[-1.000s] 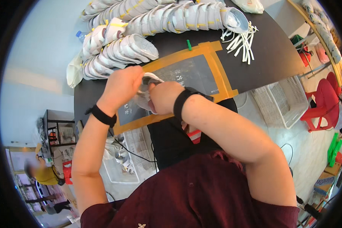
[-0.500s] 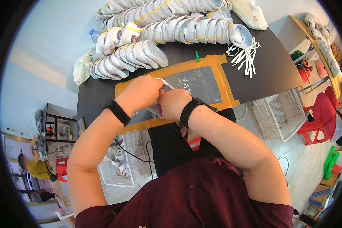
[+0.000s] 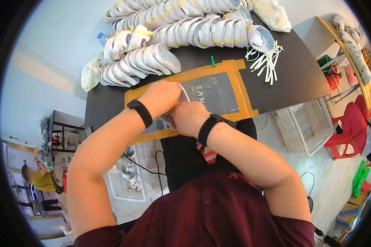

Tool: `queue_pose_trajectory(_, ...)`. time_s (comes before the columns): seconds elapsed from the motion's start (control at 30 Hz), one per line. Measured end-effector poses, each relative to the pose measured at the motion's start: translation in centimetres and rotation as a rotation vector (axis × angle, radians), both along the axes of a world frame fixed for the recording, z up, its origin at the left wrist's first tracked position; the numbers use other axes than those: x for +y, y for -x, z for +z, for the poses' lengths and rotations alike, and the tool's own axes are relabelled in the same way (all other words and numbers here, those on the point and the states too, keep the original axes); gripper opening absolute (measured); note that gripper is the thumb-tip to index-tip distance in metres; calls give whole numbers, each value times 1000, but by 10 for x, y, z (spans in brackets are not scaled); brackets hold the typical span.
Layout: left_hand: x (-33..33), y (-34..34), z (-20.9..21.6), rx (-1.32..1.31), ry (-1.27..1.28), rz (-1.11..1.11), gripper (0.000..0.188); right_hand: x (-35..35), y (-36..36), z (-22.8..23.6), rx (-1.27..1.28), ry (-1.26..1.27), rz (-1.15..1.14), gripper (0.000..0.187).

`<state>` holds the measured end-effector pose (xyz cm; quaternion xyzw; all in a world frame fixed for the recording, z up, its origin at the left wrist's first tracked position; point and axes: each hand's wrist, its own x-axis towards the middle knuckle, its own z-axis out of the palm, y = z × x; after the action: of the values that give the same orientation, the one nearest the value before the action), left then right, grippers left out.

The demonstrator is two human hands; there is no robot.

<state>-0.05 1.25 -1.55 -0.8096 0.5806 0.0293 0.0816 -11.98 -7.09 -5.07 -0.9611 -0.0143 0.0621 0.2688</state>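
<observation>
1. A dark table [image 3: 286,80] with a curved edge stands before the person.
2. Long rows of pale, nested fabric pieces [image 3: 206,33] lie across its far side; a shorter row [image 3: 140,64] sits nearer, at the left.
3. A dark sheet [image 3: 222,88], bordered with wide orange tape, lies flat on the table's near part, under both hands.
4. A white plastic crate [image 3: 303,127] stands beside the table on the right, with a red chair [image 3: 352,125] just past it.
5. A whitish plastic bag [image 3: 272,16] rests at the table's far right.
6. The left hand [image 3: 163,96] is closed on a small pale fabric piece, its fingertips hidden.
7. The right hand [image 3: 189,117], touching the left, also grips that piece, its fingers mostly out of sight.
8. The small pale fabric piece [image 3: 184,94] is between the hands, over the sheet, and largely covered by them.
9. Thin white strips [image 3: 270,68] hang loosely by the end of a long row.
10. A little green stick [image 3: 212,61] lies just beyond the tape.
</observation>
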Motion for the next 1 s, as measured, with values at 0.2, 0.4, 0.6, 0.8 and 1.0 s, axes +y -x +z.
queue_pose_trajectory(0.2,3,-10,0,-8,-16,27,11,-1,1,-1,-3,-89,-63,43)
queue_pose_trajectory(0.4,12,-14,8,134,72,26,10,-1,-8,-10,-5,-195,-154,35)
queue_pose_trajectory(0.6,9,-16,10,140,19,53,11,-2,-4,-12,-56,-188,-102,32)
queue_pose_trajectory(0.8,16,-12,12,189,50,54,12,0,-2,-9,-57,-173,-105,34)
queue_pose_trajectory(1.0,26,-16,2,182,112,10,9,-2,-12,-5,-12,-121,-56,35)
